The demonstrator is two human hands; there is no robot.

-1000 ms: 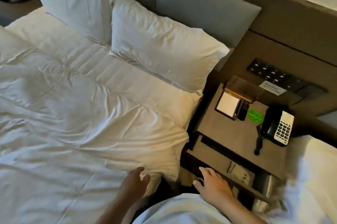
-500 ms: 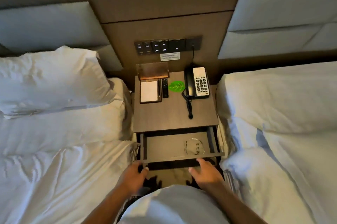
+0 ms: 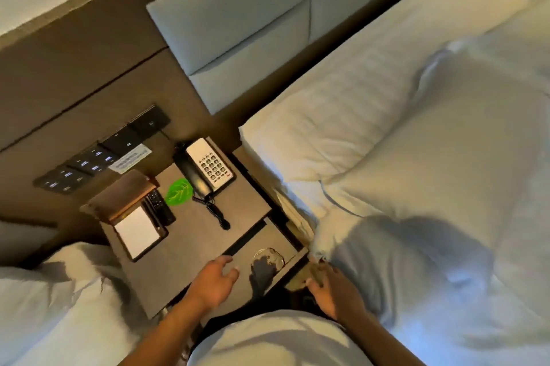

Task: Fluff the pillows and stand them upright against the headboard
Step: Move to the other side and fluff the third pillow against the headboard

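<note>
Both your hands hang open and empty, left hand (image 3: 215, 282) over the nightstand's (image 3: 190, 249) front edge, right hand (image 3: 333, 288) at the duvet's (image 3: 446, 202) border, while the plump white pillow (image 3: 336, 115) lies flat at one o'clock below the padded headboard (image 3: 250, 26), wall label unreadable.

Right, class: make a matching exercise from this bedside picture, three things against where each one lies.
Things:
1. telephone
2. notepad
3. green leaf card

Places:
A. between the remote and the phone
B. nightstand corner nearest the right-hand bed
C. in an open folder, nearest the left-hand bed

Pairs: 1-B, 2-C, 3-A
</note>
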